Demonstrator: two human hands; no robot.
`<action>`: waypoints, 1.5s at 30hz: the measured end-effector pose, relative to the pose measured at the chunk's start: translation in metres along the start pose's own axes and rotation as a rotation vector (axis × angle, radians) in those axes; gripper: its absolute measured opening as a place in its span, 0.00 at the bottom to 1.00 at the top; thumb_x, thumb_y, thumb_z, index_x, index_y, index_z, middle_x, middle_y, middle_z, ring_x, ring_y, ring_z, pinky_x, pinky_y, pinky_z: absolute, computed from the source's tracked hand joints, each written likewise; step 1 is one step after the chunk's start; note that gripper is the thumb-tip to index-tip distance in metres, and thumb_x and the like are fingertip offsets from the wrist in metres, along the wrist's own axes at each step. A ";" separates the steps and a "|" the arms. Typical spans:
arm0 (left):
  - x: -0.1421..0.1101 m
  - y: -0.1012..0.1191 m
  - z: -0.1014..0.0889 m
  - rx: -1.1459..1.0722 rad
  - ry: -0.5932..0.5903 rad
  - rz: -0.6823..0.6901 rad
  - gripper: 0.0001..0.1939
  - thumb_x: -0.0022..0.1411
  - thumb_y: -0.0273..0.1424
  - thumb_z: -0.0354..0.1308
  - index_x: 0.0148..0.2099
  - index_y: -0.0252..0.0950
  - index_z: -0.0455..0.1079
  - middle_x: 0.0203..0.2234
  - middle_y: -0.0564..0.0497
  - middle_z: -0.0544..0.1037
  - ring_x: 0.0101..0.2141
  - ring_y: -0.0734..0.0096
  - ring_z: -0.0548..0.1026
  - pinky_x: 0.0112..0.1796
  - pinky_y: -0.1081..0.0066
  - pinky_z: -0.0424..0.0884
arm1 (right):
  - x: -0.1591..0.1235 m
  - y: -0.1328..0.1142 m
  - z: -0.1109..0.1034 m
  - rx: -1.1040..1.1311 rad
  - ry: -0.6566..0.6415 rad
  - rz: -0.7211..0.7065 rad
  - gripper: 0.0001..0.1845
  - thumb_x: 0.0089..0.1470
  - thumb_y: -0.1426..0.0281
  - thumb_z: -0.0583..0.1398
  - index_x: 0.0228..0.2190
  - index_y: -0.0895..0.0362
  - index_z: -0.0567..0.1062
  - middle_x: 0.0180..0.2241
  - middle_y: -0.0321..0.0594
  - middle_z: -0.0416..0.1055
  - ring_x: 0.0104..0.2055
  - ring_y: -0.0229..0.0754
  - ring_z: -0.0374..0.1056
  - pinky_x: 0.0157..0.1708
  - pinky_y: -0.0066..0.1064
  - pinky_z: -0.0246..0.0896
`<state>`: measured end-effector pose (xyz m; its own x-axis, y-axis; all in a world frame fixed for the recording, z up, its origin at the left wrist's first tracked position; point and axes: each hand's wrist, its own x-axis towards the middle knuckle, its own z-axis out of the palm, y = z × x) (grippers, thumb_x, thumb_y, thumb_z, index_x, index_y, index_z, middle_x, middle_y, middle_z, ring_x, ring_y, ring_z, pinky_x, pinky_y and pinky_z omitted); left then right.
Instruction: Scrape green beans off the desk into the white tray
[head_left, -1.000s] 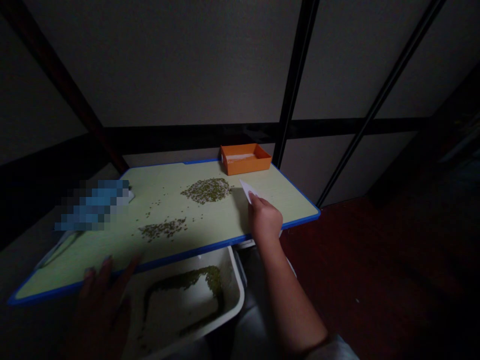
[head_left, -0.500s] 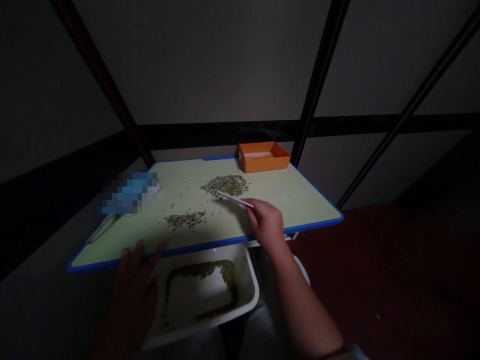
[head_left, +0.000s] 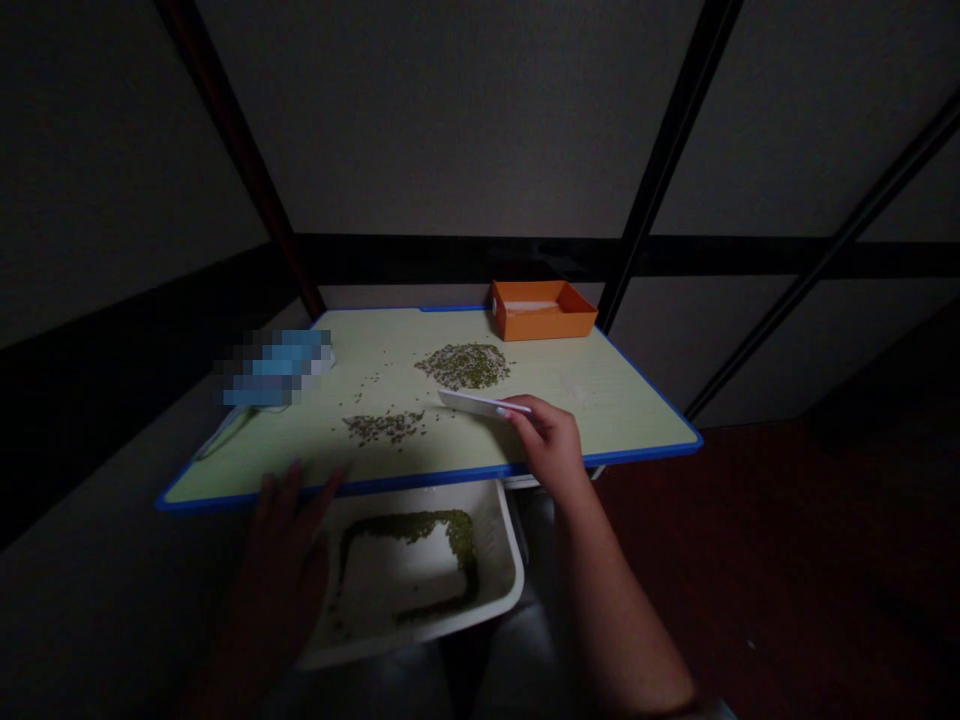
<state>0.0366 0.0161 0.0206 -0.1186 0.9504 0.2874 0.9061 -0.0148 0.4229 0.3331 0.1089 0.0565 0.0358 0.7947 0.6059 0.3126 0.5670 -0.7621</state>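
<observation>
My right hand [head_left: 551,445] is closed on one end of a thin flat white card [head_left: 474,403], which points left over the table. The card's tip is just in front of a pile of small green beans mixed with pale bits [head_left: 465,367]. A smaller scatter of darker beans [head_left: 384,428] lies to the left, nearer the front edge. My left hand [head_left: 281,560], in deep shadow, has its fingers spread at the blue front edge of the table. Below that edge, partly behind my left hand, is a white basin [head_left: 512,575] with green beans [head_left: 461,540] along its bottom edges.
The pale green table [head_left: 630,400] has a blue rim. An orange box [head_left: 551,325] with pale contents stands at the back right corner. At the left lies a pixelated blue item [head_left: 277,368] with a cord-like strip. Dark panelled walls [head_left: 465,120] stand close behind.
The white card has come slightly towards me, off the edge of the bean pile, and shows more of its flat face. The whole view has shifted a little. My left hand stays at the table edge.
</observation>
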 end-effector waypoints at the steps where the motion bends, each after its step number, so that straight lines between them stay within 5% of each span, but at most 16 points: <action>1: 0.000 0.000 0.000 -0.001 -0.003 -0.002 0.26 0.65 0.33 0.40 0.63 0.41 0.61 0.70 0.39 0.51 0.70 0.49 0.41 0.66 0.42 0.51 | 0.000 0.000 -0.001 0.014 -0.005 0.009 0.09 0.56 0.68 0.60 0.30 0.54 0.81 0.31 0.38 0.81 0.35 0.43 0.75 0.40 0.31 0.66; 26: 0.001 0.007 -0.005 0.008 -0.040 -0.024 0.27 0.65 0.34 0.39 0.64 0.38 0.60 0.70 0.37 0.49 0.70 0.47 0.39 0.66 0.42 0.50 | -0.008 -0.004 -0.023 0.124 -0.003 0.107 0.07 0.52 0.65 0.64 0.26 0.54 0.80 0.28 0.36 0.80 0.32 0.42 0.73 0.42 0.36 0.65; 31: 0.003 0.007 -0.003 0.008 -0.029 -0.020 0.27 0.64 0.33 0.40 0.63 0.39 0.61 0.70 0.37 0.50 0.70 0.46 0.40 0.65 0.40 0.50 | -0.010 -0.006 -0.025 0.147 -0.009 0.107 0.07 0.52 0.66 0.64 0.26 0.54 0.81 0.28 0.37 0.79 0.32 0.42 0.73 0.37 0.32 0.66; 38: 0.000 0.005 -0.001 0.001 -0.017 -0.003 0.27 0.65 0.34 0.39 0.64 0.41 0.60 0.70 0.39 0.50 0.70 0.50 0.39 0.66 0.43 0.50 | -0.017 -0.020 -0.017 0.207 -0.101 0.150 0.08 0.52 0.65 0.64 0.27 0.56 0.81 0.26 0.37 0.79 0.28 0.39 0.72 0.29 0.28 0.65; 45: 0.001 0.006 -0.003 -0.005 -0.001 -0.002 0.26 0.65 0.33 0.40 0.63 0.41 0.62 0.70 0.39 0.52 0.70 0.48 0.42 0.65 0.41 0.50 | -0.028 -0.042 -0.002 0.221 -0.239 0.045 0.08 0.56 0.68 0.62 0.30 0.55 0.83 0.31 0.39 0.82 0.33 0.41 0.77 0.34 0.28 0.69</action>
<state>0.0405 0.0159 0.0258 -0.1197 0.9508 0.2857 0.9037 -0.0149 0.4280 0.3206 0.0628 0.0718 -0.1875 0.8337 0.5194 0.1012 0.5423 -0.8340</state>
